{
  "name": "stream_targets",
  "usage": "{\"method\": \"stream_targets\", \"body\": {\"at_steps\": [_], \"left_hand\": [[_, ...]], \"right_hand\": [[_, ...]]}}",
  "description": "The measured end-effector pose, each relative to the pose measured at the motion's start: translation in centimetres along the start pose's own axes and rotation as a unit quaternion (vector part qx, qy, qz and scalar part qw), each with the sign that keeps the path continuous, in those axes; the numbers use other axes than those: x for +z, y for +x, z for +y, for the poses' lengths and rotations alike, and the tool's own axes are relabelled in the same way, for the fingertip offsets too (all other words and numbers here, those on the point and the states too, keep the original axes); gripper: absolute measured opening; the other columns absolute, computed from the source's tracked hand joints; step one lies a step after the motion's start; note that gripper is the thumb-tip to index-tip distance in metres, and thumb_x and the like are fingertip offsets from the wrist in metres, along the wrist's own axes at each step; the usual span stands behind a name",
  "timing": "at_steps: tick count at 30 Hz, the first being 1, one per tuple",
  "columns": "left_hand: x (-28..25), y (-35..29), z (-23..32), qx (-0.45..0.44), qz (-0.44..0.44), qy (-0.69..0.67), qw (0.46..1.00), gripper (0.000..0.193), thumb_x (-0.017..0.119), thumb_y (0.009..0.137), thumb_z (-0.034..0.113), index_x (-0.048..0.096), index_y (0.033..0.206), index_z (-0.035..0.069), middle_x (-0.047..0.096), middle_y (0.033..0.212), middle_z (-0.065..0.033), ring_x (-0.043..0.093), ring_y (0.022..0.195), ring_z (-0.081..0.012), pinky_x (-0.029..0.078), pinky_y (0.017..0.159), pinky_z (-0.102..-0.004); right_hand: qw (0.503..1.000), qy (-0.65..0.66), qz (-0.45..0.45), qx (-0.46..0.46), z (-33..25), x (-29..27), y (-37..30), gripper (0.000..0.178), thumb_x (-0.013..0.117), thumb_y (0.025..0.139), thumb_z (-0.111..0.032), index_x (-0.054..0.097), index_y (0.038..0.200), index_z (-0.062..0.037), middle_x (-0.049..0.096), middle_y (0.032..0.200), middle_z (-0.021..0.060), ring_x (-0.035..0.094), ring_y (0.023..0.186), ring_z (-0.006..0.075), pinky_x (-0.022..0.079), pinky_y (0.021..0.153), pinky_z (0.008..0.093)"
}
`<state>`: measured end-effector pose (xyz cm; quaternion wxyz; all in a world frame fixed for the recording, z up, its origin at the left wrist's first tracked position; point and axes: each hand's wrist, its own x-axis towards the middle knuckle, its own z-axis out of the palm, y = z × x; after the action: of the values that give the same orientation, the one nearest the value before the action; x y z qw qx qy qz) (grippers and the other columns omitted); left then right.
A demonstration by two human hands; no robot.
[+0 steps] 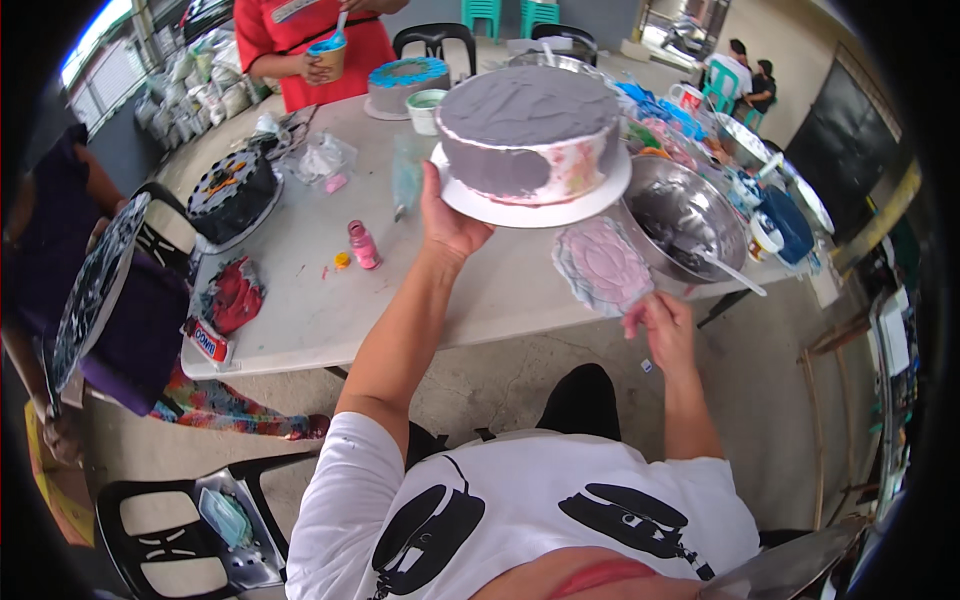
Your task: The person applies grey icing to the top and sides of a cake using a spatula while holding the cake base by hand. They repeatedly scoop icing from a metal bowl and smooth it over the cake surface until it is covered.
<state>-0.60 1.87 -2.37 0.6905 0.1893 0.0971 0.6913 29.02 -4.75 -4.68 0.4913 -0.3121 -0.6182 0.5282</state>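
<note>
Cake (530, 135) with grey icing sits on a white board (602, 200) above the table (300, 335); the person's left hand (456, 226) holds the board from below, thumb at the rim, fingers hidden, presumably to spare the icing. Right hand (665, 328), half curled, at the edge of a pink pad (602, 265); grip unclear. Steel bowl (702, 192): dark icing (668, 222), white-handled tool (735, 271). White tub (424, 122): green icing (428, 98).

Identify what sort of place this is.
Likely a cake-decorating work area: a partly gray-coated cake, a gray-smeared bowl and what looks like a piping bag on the table.
</note>
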Motion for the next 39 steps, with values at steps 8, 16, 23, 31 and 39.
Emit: {"method": "stream_targets", "body": {"at_steps": [8,16,23,31,39], "left_hand": [[0.7,-1.3,-0.7,-0.07,-0.107,-0.029,0.991,0.077,0.032,0.073,0.069,0.035,0.126,0.013,0.036,0.13,-0.0095,0.034,0.118,-0.0287,0.023,0.098,-0.0463],[-0.5,-0.6,0.1,-0.078,-0.114,-0.043,0.989,0.074,0.031,0.075,0.067,0.035,0.126,0.015,0.034,0.131,-0.0076,0.031,0.12,-0.0276,0.022,0.098,-0.0465],[-0.6,-0.4,-0.1,-0.072,-0.103,-0.047,0.991,0.069,0.028,0.078,0.065,0.038,0.123,0.015,0.044,0.122,-0.0061,0.042,0.111,-0.0239,0.035,0.092,-0.0411],[-0.6,-0.5,-0.1,-0.098,-0.112,-0.033,0.988,0.07,0.029,0.077,0.066,0.038,0.123,0.014,0.043,0.122,-0.007,0.042,0.112,-0.0243,0.035,0.092,-0.0409],[-0.2,-0.5,-0.4,-0.06,-0.057,-0.05,0.995,0.067,0.031,0.078,0.063,0.04,0.122,0.013,0.045,0.121,-0.0056,0.044,0.11,-0.0234,0.036,0.091,-0.037]], "right_hand": [[0.927,-0.076,0.366,-0.036,-2.9,-8.7,-3.3,0.032,0.05,0.085,-0.023,0.04,0.11,-0.0038,0.05,0.071,0.0038,0.043,0.049,0.0067,0.035,0.041,0.0196],[0.933,-0.134,0.331,-0.051,-4.1,-8.4,0.5,0.042,0.049,0.086,-0.026,0.039,0.119,-0.0022,0.05,0.074,0.005,0.039,0.046,0.0068,0.032,0.041,0.0193],[0.936,-0.087,0.338,-0.043,-4.6,-13.5,3.2,0.028,0.052,0.085,-0.025,0.049,0.102,-0.003,0.052,0.072,0.004,0.039,0.043,0.0065,0.03,0.037,0.0189],[0.923,-0.187,0.335,-0.018,-6.4,-14.2,5.5,0.024,0.047,0.087,-0.024,0.051,0.099,-0.0032,0.054,0.066,0.0051,0.038,0.037,0.005,0.027,0.033,0.0178],[0.928,-0.179,0.326,0.024,-6.2,-15.7,5.3,0.027,0.047,0.087,-0.026,0.052,0.103,-0.0049,0.056,0.07,0.0055,0.04,0.037,0.0058,0.028,0.033,0.0192]]}}
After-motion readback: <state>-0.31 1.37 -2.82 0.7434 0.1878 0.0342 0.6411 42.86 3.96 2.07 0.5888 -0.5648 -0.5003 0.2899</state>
